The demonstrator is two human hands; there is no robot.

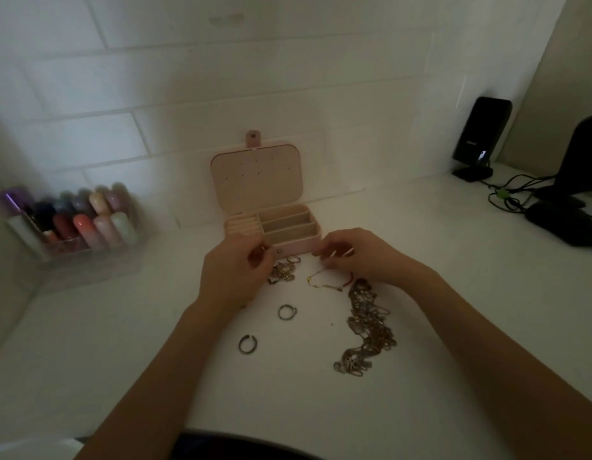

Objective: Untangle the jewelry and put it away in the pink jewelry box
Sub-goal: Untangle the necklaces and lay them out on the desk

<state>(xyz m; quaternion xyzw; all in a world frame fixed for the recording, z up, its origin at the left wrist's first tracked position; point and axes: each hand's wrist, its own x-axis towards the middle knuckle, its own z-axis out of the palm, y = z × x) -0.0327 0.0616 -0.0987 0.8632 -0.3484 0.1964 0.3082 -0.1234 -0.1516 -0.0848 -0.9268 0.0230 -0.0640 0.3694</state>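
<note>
The pink jewelry box [298, 248] stands open at the back of the white counter, lid up, compartments showing. Just in front of it, my left hand [236, 270] pinches a small ring beside a little heap of rings [283, 272]. My right hand [354, 257] has its fingers closed over one end of a thin beaded bracelet [328, 283] that lies on the counter. A long tangle of chains [367, 327] runs toward me on the right. Two loose rings lie nearer: one ring [287, 312] and another ring [248, 344].
A clear organiser with several coloured bottles [78, 220] sits at the left against the tiled wall. At the far right are a black phone on a stand [480, 134], cables [510, 194] and a dark mouse [563, 224].
</note>
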